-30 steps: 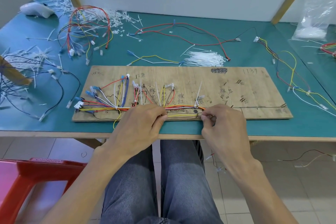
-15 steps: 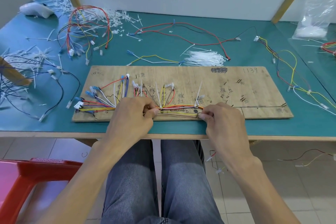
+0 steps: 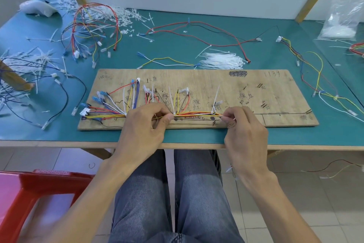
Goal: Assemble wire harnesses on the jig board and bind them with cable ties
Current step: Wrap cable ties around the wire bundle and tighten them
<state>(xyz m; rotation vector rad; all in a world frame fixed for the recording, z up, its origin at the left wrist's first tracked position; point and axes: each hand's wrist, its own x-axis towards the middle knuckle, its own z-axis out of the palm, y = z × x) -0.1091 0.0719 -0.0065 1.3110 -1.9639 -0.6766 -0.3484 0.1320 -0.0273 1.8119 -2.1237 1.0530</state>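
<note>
Wire harness point(image 3: 197, 113) partly beneath hands point(image 3: 143, 124)

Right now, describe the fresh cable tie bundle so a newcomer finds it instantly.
Start at the wooden jig board on the teal table. Just past its far edge, right of centre, lies a sheaf of white cable ties. Unlike the clipped offcuts strewn at far left, these are full-length and lie parallel in one bundle.
</note>
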